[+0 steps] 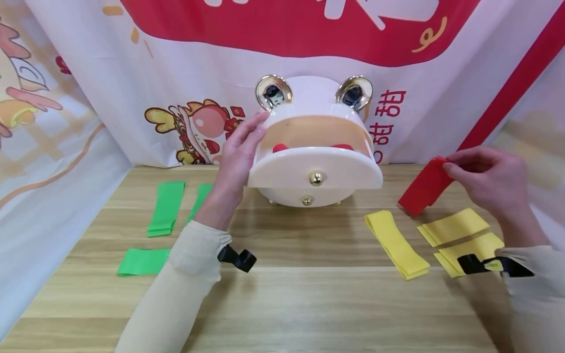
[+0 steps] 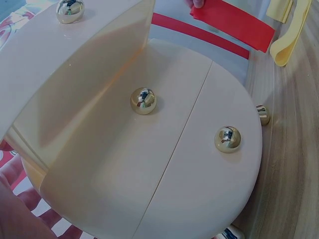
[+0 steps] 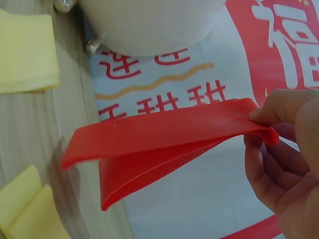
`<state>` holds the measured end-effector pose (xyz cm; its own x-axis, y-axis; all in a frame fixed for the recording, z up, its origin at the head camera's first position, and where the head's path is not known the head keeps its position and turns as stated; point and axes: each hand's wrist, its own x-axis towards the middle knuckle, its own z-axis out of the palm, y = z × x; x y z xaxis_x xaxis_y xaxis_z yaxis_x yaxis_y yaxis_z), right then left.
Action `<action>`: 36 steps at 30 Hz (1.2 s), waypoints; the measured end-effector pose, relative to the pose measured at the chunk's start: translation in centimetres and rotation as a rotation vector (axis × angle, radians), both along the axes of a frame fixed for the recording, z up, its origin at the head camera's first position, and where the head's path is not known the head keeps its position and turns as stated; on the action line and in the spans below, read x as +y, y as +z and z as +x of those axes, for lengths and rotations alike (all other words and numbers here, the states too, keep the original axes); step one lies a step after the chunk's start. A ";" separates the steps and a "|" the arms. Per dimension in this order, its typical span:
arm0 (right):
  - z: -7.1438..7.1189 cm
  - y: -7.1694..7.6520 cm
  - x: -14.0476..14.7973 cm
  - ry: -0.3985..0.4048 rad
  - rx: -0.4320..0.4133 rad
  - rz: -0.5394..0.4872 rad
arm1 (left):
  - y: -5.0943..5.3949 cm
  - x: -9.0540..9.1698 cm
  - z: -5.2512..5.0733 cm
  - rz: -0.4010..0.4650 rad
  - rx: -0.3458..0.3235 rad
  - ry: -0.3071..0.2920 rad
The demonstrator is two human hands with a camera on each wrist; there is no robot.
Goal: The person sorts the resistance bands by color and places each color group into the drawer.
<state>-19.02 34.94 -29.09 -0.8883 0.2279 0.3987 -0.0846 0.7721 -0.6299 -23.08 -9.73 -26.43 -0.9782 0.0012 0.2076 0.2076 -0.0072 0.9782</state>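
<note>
A white, rounded drawer box (image 1: 309, 103) with gold ring-like eyes and gold knobs stands at the back of the table. Its top drawer (image 1: 282, 169) is pulled out, and red pieces (image 1: 342, 146) show above the drawer front. My left hand (image 1: 240, 157) rests along the box's left side with its fingers extended; in the left wrist view its spread fingers (image 2: 30, 199) lie beside the shell. At the right, my right hand (image 1: 490, 181) pinches one end of a folded red band (image 1: 425, 186) between thumb and fingers. In the right wrist view the red band (image 3: 164, 129) hangs in loose folds.
Folded yellow bands (image 1: 397, 245) lie on the wooden table (image 1: 300, 309) below the right hand. Green bands (image 1: 165, 208) lie left of the box, partly hidden by the left arm. A printed cloth (image 1: 212, 73) hangs close behind the box.
</note>
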 end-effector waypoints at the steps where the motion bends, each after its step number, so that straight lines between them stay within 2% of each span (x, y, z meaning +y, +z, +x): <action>1: 0.1 0.0 -0.2 0.004 0.004 -0.003 | 0.0 0.0 0.0 -0.001 0.003 0.000; 12: 0.6 0.5 -2.1 0.075 0.057 -0.066 | 0.0 0.1 -0.2 0.019 0.008 0.003; 20: 1.0 0.9 -3.3 0.089 0.089 -0.083 | 0.1 0.1 -0.1 0.013 -0.007 0.009; 24: 1.0 1.0 -3.5 0.108 0.126 -0.141 | 0.1 0.2 -0.2 0.018 -0.005 0.007; 31: 1.2 1.2 -4.0 0.095 0.203 -0.194 | 0.1 0.5 -0.3 0.025 0.004 0.009; 36: 1.2 1.7 -4.9 0.105 0.244 -0.243 | 0.0 0.2 -0.3 0.015 -0.014 0.017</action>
